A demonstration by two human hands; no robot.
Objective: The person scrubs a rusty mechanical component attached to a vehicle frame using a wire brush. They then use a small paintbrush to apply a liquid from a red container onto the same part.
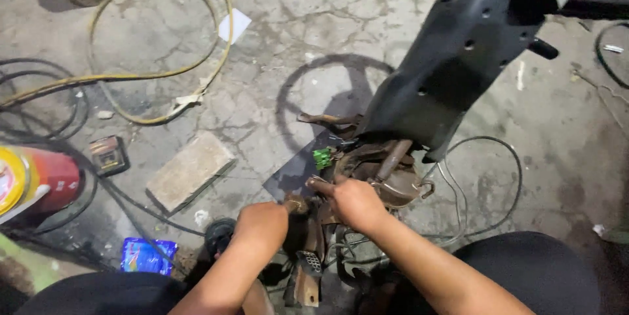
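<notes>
Head view, nearest me: my left hand (262, 220) is closed around a small brownish tool handle (296, 205). Just right of it, my right hand (357, 202) grips a rusty metal part (393, 180) of the frame, forefinger pointing left. A green connector (322, 157) sits just beyond. Farther off, a black plastic cover (452, 66) rises right; a yellow hose (157, 76) loops far left on the cracked floor (295, 39).

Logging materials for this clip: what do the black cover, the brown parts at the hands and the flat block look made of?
Black cover: probably moulded plastic, matte, with holes. Brown parts: metal, seemingly rusted, reddish-brown. Flat block: looks like concrete or stone, rough grey.
</notes>
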